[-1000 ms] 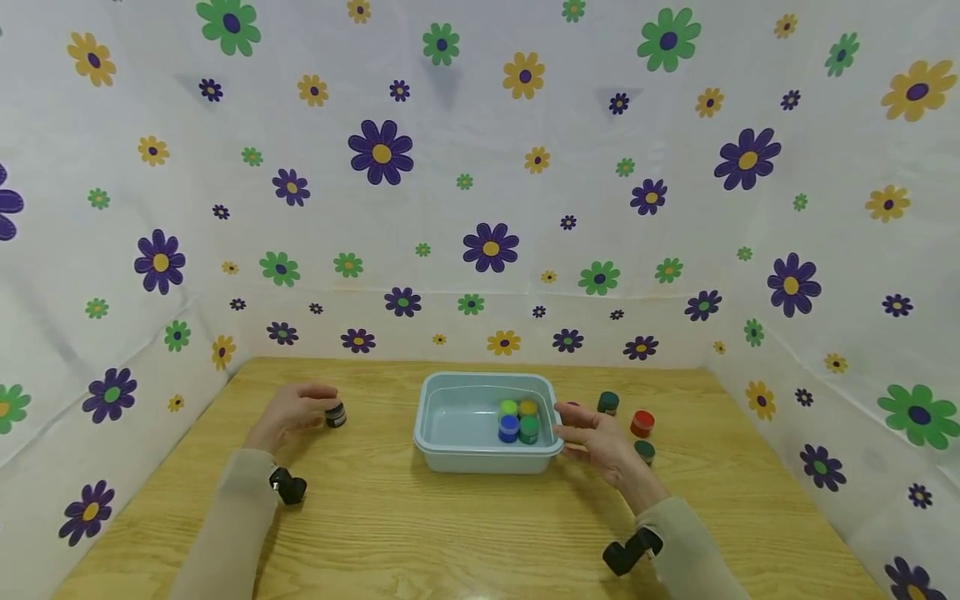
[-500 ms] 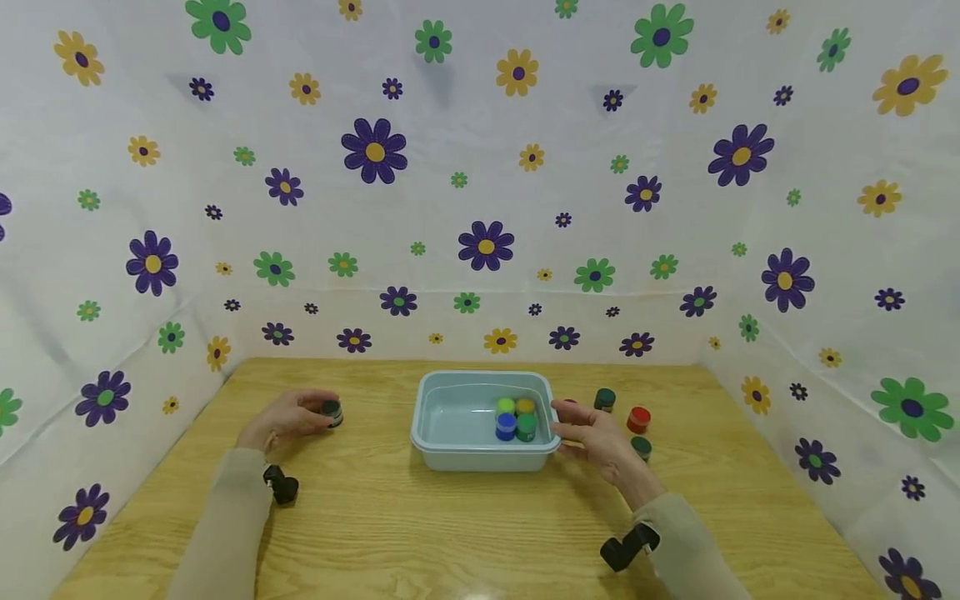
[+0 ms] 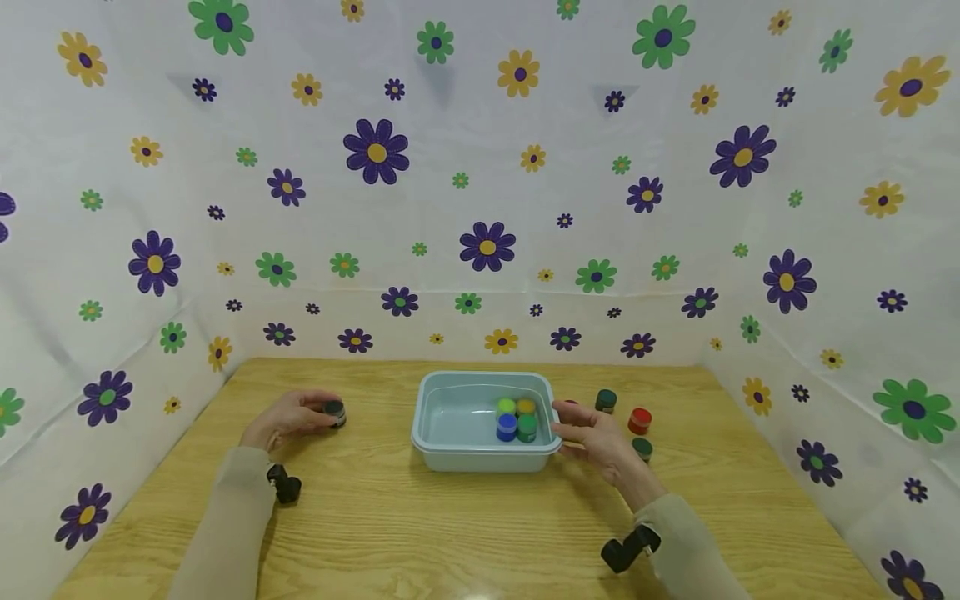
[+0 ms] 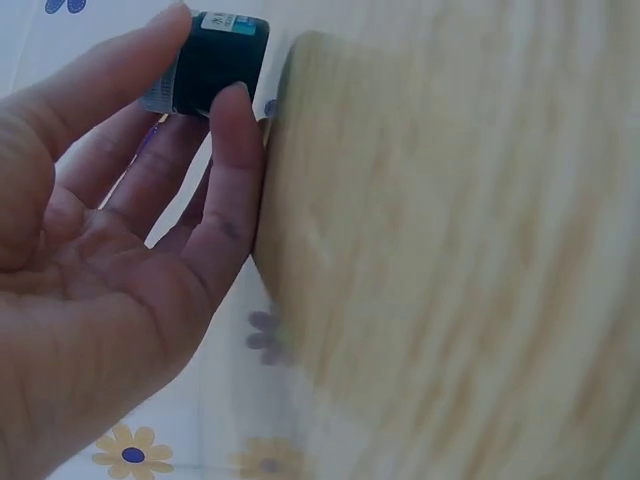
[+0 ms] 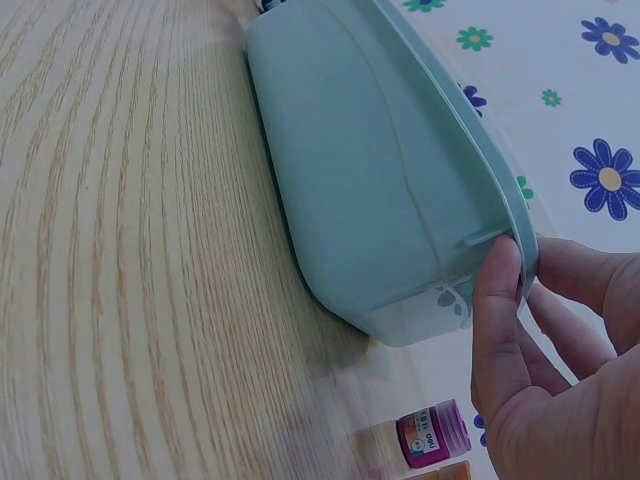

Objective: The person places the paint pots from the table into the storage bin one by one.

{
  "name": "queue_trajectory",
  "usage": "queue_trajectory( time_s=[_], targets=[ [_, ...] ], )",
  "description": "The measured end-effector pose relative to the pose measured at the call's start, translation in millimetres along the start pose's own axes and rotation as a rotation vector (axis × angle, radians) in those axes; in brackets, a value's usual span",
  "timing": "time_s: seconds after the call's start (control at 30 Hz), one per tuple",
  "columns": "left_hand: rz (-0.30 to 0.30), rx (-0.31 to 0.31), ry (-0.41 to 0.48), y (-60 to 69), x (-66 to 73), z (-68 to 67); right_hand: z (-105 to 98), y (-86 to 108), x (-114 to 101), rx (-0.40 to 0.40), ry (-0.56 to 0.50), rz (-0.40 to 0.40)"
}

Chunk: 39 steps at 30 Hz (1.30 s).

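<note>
Saw the wooden table (image 3: 450,533), cut off below, bearing the pale blue tub (image 3: 483,461). Saw the right hand (image 3: 600,442) pinching its rim (image 5: 516,205) and, left of the tub, the left hand (image 3: 291,416) pinching the dark jar (image 4: 222,68), blurrily labelled. Noticed four jars (image 3: 507,427) inside the tub, rear ones partly hidden.

Left forearm (image 3: 231,517) is angled in from around 7 or 8 o'clock in the head view, and the left hand (image 3: 287,420) is held at roughly 8, fingers (image 4: 235,140) bent into a pinch, tips aimed toward 2 or 3. Right forearm (image 3: 686,537) is slanted up from about 5; the right hand (image 3: 602,443) is held between 4 and 5, tips aimed at 10ish, fingers (image 5: 497,320) set in an opposed pinch too.
</note>
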State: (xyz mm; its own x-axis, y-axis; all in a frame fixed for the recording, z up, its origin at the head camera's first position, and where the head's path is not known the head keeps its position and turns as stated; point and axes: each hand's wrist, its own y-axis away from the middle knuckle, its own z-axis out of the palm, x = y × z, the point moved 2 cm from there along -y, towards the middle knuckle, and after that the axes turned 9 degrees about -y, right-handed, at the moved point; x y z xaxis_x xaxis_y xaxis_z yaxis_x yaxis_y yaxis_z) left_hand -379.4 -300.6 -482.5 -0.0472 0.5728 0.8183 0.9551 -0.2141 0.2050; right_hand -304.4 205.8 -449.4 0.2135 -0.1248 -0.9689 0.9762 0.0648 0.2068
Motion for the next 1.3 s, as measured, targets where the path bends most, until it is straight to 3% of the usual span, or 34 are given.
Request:
queue_trajectory(
  time_s=[0.2, 0.47, 0.8, 1.07, 1.3],
  targets=[
    [0.034, -0.005, 0.049, 0.8, 1.3, -1.0, 0.1, -0.4, 0.1, -0.004, -0.004, -0.001],
    [0.153, 0.029, 0.090, 1.1, 8.5, 1.0, 1.2, -1.3, -0.2, -0.018, -0.014, -0.007],
    [0.215, 0.089, 0.214, -10.6, 28.0, 23.0, -0.4, 0.0, -0.1, -0.020, -0.014, -0.011],
    [0.217, 0.103, 0.332, -15.3, 49.1, 47.0, -3.1, 0.9, 1.1, -0.012, -0.015, -0.001],
    [0.258, 0.121, 0.276, -15.1, 61.7, 59.6, -1.0, 0.6, 0.1, -0.014, -0.011, 0.000]
  ],
)
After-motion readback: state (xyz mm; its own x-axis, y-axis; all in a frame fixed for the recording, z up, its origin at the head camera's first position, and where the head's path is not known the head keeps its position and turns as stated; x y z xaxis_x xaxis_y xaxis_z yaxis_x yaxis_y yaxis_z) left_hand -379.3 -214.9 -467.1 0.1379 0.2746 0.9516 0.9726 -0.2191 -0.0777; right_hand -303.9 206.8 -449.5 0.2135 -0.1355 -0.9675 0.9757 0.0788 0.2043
